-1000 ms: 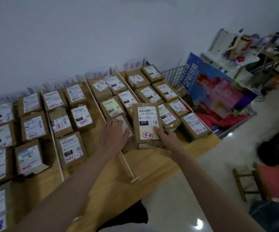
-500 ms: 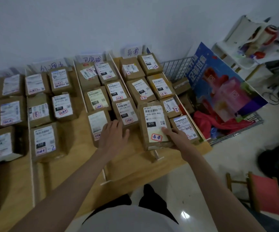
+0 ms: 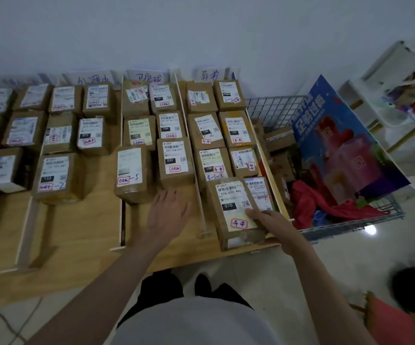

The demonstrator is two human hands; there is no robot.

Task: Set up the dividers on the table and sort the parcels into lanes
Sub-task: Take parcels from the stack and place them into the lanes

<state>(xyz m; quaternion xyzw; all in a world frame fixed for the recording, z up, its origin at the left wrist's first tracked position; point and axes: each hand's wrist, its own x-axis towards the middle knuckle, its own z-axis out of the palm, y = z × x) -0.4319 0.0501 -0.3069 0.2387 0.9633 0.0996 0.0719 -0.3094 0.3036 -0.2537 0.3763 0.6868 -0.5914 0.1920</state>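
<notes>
A brown cardboard parcel [image 3: 231, 210] with a white "070" label lies at the near end of the rightmost lane on the wooden table [image 3: 87, 235]. My right hand [image 3: 271, 225] grips its near right corner, thumb on the label. My left hand [image 3: 168, 215] hovers flat with straight fingers over the bare wood of the middle lane, just below two parcels [image 3: 133, 173]. Thin white dividers [image 3: 200, 195] run from the wall toward me and split the table into lanes. Several labelled parcels fill each lane.
Handwritten paper signs [image 3: 210, 75] stand against the wall at the head of the lanes. A wire basket [image 3: 271, 110] right of the table holds more parcels, a red cloth and a blue poster board [image 3: 345, 145]. A red stool [image 3: 388, 317] stands at the lower right.
The "070" parcel has come down and toward the table's near edge in the rightmost lane with my right hand still on it. My left hand has lifted off the middle-lane parcel and pulled back.
</notes>
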